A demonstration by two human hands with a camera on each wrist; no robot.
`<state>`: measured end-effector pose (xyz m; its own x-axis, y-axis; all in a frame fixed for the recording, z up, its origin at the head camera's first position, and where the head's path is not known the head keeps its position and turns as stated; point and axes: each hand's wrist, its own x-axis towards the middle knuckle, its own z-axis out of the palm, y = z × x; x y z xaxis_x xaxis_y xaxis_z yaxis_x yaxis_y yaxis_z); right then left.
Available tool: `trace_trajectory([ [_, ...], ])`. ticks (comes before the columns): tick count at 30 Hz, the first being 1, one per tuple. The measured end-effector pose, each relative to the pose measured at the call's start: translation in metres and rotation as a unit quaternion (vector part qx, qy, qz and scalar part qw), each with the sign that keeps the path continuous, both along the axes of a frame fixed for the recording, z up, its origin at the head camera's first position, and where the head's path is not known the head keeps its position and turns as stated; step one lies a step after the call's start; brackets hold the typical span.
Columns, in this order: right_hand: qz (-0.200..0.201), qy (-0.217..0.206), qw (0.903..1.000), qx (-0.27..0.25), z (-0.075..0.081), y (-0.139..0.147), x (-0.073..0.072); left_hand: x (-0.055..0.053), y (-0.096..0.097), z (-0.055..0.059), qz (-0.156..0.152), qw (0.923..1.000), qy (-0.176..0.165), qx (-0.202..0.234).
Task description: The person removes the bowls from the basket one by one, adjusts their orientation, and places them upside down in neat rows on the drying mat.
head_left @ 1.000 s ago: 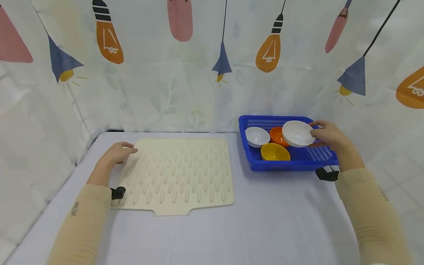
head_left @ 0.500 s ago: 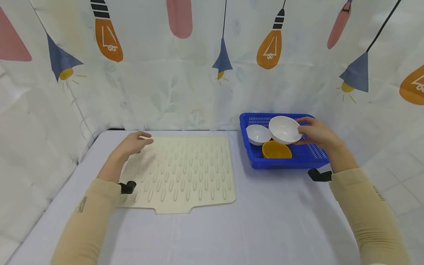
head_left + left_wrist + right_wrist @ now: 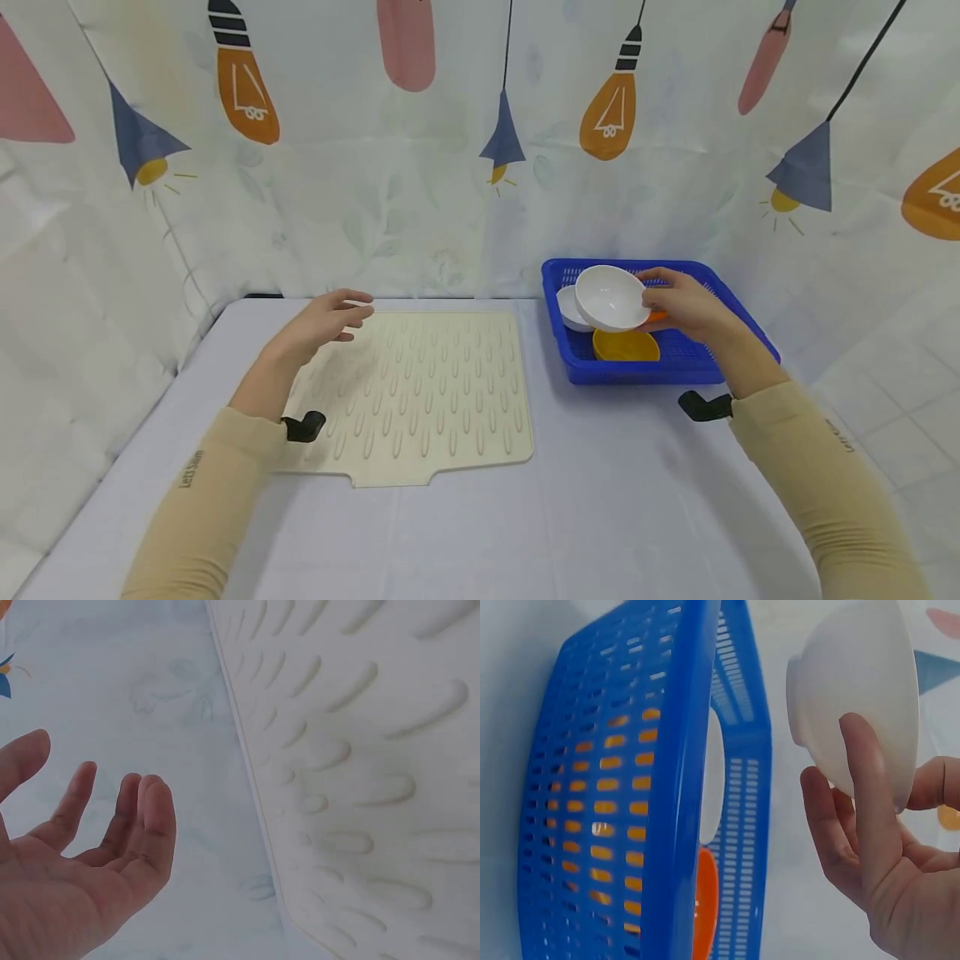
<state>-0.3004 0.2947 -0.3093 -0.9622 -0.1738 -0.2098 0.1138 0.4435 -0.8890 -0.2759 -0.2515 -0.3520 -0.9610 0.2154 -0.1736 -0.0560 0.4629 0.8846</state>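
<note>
A white bowl (image 3: 612,298) is gripped at its right edge by my right hand (image 3: 686,307), above the left part of the blue basket (image 3: 678,371). In the right wrist view the thumb is at the bowl's rim and the fingers lie along its outer wall. Inside the basket are a second white bowl (image 3: 570,310), partly covered, a yellow bowl (image 3: 626,347) and an orange bowl (image 3: 706,904), mostly hidden in the head view. My left hand (image 3: 326,323) hovers over the left back part of the cream drying mat (image 3: 427,392), fingers loosely bent, holding nothing.
A white cloth covers the table (image 3: 480,533). The cream mat lies left of the basket, with a gap of cloth between them. A printed curtain (image 3: 450,200) hangs right behind the table.
My right hand has carried the white bowl leftward over the basket, across the other bowls. My left hand has moved right and slightly up, over the mat.
</note>
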Motion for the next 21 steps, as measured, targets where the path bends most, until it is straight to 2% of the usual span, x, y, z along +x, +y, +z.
trace_trajectory([
  [7,0.010,-0.012,0.9991,-0.040,0.000,-0.021,0.005,0.001,0.023,0.004,-0.022,0.9994,0.003,0.026],
  [13,0.018,-0.032,0.9969,-0.070,-0.003,-0.037,0.007,0.000,0.043,0.000,-0.040,0.9974,0.003,0.060],
  [21,0.038,-0.047,0.9920,-0.111,-0.005,-0.064,0.010,0.001,0.066,-0.002,-0.044,0.9895,-0.027,0.135],
])
